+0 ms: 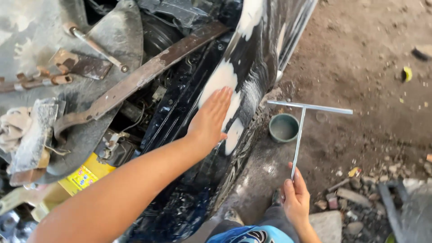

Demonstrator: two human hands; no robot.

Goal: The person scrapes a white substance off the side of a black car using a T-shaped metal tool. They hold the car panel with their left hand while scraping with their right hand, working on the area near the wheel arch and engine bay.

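One yellow battery sat at 8 o'clock. One left hand lay flat, fingers spread, holding nothing, on one dark fender. One green bowl stood at 3 o'clock. One right hand gripped one T-handle wrench by its shaft at 5 o'clock.

The left hand lies flat on the glossy black car body panel. Just right of the panel, the right hand grips a T-shaped wrench, beside a green bowl on the dirt ground.
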